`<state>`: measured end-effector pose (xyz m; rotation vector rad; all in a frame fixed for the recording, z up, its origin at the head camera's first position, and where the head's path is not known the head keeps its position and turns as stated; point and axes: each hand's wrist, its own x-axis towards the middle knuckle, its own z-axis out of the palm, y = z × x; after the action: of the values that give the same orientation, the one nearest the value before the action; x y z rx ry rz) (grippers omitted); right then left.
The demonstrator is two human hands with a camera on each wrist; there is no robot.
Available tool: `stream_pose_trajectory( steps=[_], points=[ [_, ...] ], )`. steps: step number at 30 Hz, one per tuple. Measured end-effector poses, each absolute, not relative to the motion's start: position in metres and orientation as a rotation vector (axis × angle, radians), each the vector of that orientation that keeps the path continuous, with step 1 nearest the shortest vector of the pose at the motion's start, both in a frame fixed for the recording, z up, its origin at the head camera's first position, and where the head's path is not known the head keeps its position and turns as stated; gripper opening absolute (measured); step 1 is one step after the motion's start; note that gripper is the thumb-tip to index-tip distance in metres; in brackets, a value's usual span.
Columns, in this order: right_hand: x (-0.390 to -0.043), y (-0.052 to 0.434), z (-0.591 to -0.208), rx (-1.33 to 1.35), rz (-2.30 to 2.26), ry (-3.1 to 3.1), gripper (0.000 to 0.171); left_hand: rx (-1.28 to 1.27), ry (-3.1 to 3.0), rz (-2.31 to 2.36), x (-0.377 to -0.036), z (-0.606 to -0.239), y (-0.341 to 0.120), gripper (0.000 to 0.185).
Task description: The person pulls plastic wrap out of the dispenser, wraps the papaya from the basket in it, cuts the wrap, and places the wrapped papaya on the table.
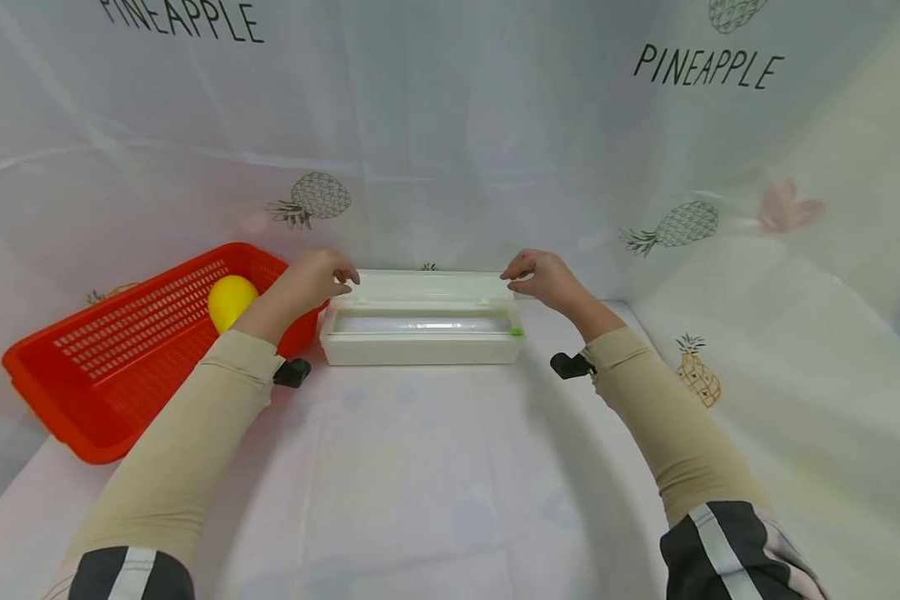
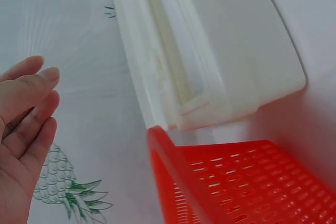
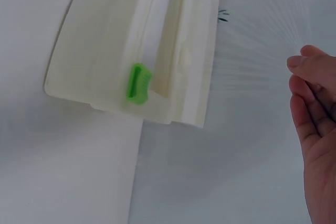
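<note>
Red basket point(image 1: 120, 350) against dispenser's point(image 1: 420, 329) left

Table with a box and a basket

A table point(image 1: 420, 467) covered in a pale cloth with faint prints carries a white box point(image 1: 422, 329), lid open, at the far middle. Just left of it, touching or nearly so, lies a red basket point(image 1: 120, 367), angled toward the near left. A pineapple print point(image 1: 696, 375) marks the cloth at right.

A cream-white dispenser box point(image 1: 422, 329) is showing a green slider point(image 1: 516, 332); the slotted basket point(image 1: 112, 367) is glowing orange-red around a yellow ball point(image 1: 231, 300).
</note>
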<state>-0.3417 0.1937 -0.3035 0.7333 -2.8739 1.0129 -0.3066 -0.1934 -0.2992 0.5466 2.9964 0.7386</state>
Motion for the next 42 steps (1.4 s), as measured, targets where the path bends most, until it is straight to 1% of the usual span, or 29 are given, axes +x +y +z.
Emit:
stream_pose_trajectory(
  steps=[10,17,25,35,42],
  points=[
    [-0.344,0.196,-0.288,0.730,1.026,-2.840,0.022,0.497,2.999,0.767,-0.303,-0.283,-0.189,0.027],
    [-0.344,0.194,-0.276,0.729,1.016,-2.807,0.022,0.485,3.038,0.778,-0.302,-0.271,-0.189,0.026],
    [-0.344,0.196,-0.267,0.732,0.991,-2.752,0.019,0.496,3.110,0.777,-0.304,-0.266,-0.184,0.024],
    [-0.341,0.199,-0.252,0.747,0.986,-2.723,0.019,0.561,3.108,0.825,-0.304,-0.251,-0.187,0.027],
    [-0.340,0.199,-0.243,0.766,0.979,-2.713,0.019,0.603,3.143,0.804,-0.297,-0.240,-0.195,0.029]
  ],
)
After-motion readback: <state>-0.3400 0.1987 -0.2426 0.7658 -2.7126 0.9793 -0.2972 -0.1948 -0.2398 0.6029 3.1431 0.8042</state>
